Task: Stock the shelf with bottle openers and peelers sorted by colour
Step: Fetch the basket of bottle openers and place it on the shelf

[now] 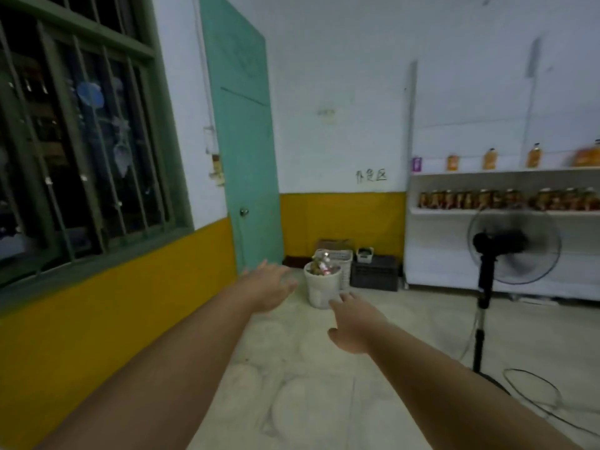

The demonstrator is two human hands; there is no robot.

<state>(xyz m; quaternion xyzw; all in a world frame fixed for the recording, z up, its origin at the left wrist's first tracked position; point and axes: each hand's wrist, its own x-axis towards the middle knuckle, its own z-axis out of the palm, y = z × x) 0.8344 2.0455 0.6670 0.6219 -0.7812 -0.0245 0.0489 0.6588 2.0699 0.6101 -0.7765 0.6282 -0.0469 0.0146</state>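
Observation:
Both my arms stretch forward over the floor. My left hand (268, 285) is open with fingers spread and holds nothing. My right hand (352, 323) is open too, fingers straight, empty. A white shelf unit (487, 172) stands at the far right wall, with orange bottles on its upper board and a row of jars on the board below. No bottle openers or peelers show in this view.
A standing fan (513, 246) with its cable on the floor is in front of the shelf. A white bin (321, 287), a white basket (339, 258) and a dark crate (373, 274) sit in the corner by the green door (246, 151). A barred window (74, 131) fills the left wall.

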